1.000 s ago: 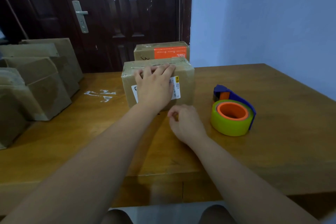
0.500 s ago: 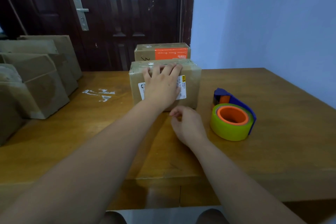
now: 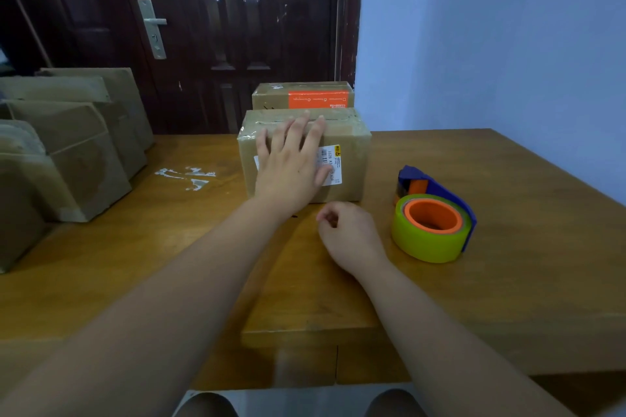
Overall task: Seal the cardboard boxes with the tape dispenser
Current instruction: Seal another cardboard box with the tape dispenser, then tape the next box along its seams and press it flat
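Observation:
A small cardboard box (image 3: 352, 152) with a white label stands on the wooden table (image 3: 508, 281), tape along its top seam. My left hand (image 3: 291, 162) lies flat against its near face, fingers straight and reaching over the top edge. My right hand (image 3: 352, 234) rests on the table just in front of the box, fingers loosely curled and holding nothing. The tape dispenser (image 3: 433, 220), blue with an orange core and a yellow-green roll, lies on its side to the right of my right hand. A second box (image 3: 301, 96) with an orange label stands behind the first.
Several cardboard boxes (image 3: 71, 152) stand in a row along the table's left side. Scraps of white tape residue (image 3: 186, 176) stick to the tabletop left of the box. A dark door (image 3: 220, 27) and a blue wall (image 3: 491, 44) rise behind the table.
The box and my left hand on it have slid away from me and slightly right, close to the orange-labelled box. My right hand stays on the table.

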